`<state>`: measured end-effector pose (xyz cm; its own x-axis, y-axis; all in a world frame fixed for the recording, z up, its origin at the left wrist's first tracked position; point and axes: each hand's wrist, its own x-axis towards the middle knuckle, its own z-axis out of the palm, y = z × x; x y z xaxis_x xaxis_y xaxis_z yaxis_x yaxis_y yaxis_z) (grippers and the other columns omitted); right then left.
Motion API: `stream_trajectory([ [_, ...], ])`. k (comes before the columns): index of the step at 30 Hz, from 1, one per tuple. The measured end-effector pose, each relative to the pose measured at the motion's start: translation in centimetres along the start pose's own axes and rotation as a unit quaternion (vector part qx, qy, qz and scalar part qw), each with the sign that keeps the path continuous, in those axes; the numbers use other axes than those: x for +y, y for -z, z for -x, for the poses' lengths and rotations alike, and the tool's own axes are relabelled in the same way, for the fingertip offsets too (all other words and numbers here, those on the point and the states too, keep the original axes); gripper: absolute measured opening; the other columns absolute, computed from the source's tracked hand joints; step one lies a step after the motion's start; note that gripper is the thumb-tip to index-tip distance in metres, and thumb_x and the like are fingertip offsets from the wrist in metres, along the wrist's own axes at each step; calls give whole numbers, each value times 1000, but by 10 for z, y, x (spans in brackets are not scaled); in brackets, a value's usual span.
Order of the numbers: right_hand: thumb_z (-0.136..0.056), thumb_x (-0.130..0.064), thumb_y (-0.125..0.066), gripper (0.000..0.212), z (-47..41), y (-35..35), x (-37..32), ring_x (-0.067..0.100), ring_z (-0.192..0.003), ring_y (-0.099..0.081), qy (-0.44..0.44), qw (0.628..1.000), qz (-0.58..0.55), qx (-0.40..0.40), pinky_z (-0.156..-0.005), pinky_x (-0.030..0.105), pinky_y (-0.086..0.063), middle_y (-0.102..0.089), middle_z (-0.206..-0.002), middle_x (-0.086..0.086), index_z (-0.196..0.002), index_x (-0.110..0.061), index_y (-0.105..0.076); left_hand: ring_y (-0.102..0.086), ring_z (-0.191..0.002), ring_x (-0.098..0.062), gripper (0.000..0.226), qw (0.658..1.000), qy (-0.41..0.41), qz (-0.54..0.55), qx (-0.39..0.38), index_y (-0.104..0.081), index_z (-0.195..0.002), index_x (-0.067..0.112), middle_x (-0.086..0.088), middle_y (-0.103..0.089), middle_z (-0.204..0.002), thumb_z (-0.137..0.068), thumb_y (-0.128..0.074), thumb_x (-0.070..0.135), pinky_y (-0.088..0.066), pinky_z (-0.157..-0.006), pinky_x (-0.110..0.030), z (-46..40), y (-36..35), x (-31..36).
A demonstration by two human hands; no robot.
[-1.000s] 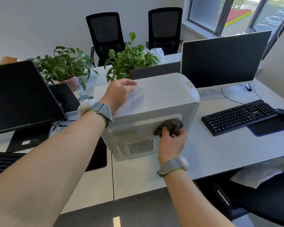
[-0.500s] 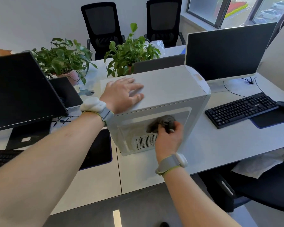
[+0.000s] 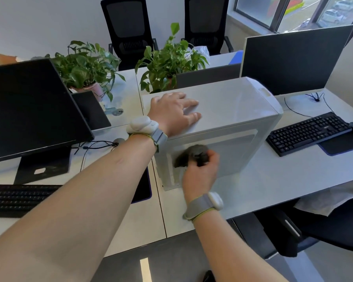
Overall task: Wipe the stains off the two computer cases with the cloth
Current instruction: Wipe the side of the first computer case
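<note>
**Computer case: steady on top, scrub the near side**

The computer case (image 3: 222, 117), a pale tower, stands on the white desk (image 3: 273, 180) at the centre of the view, between a monitor (image 3: 291, 58) at 2 o'clock and another monitor (image 3: 29, 110) at 9 o'clock. Only this one case shows plainly; the second I cannot place.

The left hand (image 3: 173, 112) lies flat on the case's top, fingers spread and straight, pressing down. The right hand (image 3: 200, 171) has its fingers curled around a dark cloth (image 3: 192, 155), bunched and pushed against the case's near side panel, towards its left end.

To do this step well, in my judgement:

- Keep the left palm's weight on the top so the tower does not slide or tip towards 12 o'clock under the rubbing.
- Spread the cloth flatter; a tight wad cleans only a small patch.
- Work in overlapping strokes from 9 o'clock across to 3 o'clock along the panel, then the lower strip near the desk.
- Go lightly, since blur hides whether stains remain there.

The keyboard (image 3: 308, 133) at 3 o'clock sits near the case's right end; mind the elbow.
</note>
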<state>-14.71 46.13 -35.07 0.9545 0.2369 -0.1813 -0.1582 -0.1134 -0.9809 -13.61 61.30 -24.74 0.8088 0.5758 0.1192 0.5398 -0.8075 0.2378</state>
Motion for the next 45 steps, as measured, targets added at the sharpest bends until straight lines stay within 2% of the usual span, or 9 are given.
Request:
stream_trajectory([
  [4, -81, -6, -69, 32, 24, -12, 13, 13, -89, -59, 21, 994, 43, -95, -80, 36, -52, -60, -110, 5, -104, -27, -59, -34, -146, -18, 60, 1000, -4, 2, 3, -55, -138, 54, 11, -44, -157, -85, -40, 78, -22, -115, -51, 0, 0, -1],
  [9, -81, -28, -73, 37, -26, 27, -2, 15, -92, -70, 2, 994, -85, 70, -83, 47, -61, -68, -100, -15, -98, -55, -56, -33, -147, -18, 57, 1000, -3, -1, 1, -55, -139, 53, 11, -43, -158, -89, -44, 77, -21, -114, -50, 0, 1, 0],
  [12, -83, -22, -69, 31, -31, 20, -16, 20, -93, -66, 10, 994, -44, 100, -86, 44, -57, -67, -108, 0, -102, -43, -56, -33, -147, -18, 60, 1000, -1, -6, 2, -54, -140, 53, 11, -43, -158, -87, -42, 78, -22, -114, -50, -2, 2, 0],
  [19, -78, -2, -69, 37, 32, -11, 14, -5, -85, -51, 99, 976, 85, -174, -76, 15, -43, -56, -108, 1, -107, -24, -64, -34, -146, -18, 57, 1000, -4, 0, 4, -55, -139, 53, 11, -44, -157, -88, -45, 77, -22, -114, -51, 0, 0, 0],
  [26, -78, -36, -66, 53, -54, 58, 1, 24, -96, -70, -2, 989, -70, 129, -85, 50, -60, -65, -118, 3, -124, -49, -45, -35, -146, -19, 57, 1000, -6, 5, 11, -57, -138, 52, 10, -45, -157, -88, -46, 77, -23, -114, -51, -1, 0, -1],
  [30, -94, -30, -63, 63, -51, 37, -3, 26, -130, -51, -20, 995, -4, 94, -111, 35, -40, -51, -142, 8, -152, -26, -40, -36, -145, -19, 54, 1000, -3, 11, 14, -58, -137, 52, 10, -46, -156, -89, -48, 76, -23, -115, -51, -1, 1, 0],
  [34, -95, -28, -67, 72, -6, 5, 6, 29, -129, -44, -33, 999, 27, 16, -102, 30, -35, -43, -144, 14, -156, -14, -32, -35, -145, -20, 52, 1000, -3, 14, 8, -58, -137, 52, 10, -45, -156, -91, -50, 74, -21, -114, -51, -1, 1, 2],
  [39, -86, -13, -63, 23, 4, 14, 24, 27, -80, -62, -20, 997, 14, -74, -64, 37, -53, -64, -94, 7, -104, -24, -54, -35, -145, -22, 54, 1000, -6, 13, 2, -57, -138, 53, 9, -44, -157, -90, -48, 76, -23, -114, -52, 0, 2, 0],
  [45, -75, -23, -57, 50, -57, 50, 38, 21, -102, -69, -97, 988, -105, 58, -91, 55, -59, -70, -111, -10, -120, -45, -61, -36, -145, -22, 53, 1000, -4, 11, 7, -57, -137, 53, 9, -45, -156, -90, -48, 76, -23, -114, -52, 0, 2, 1],
])
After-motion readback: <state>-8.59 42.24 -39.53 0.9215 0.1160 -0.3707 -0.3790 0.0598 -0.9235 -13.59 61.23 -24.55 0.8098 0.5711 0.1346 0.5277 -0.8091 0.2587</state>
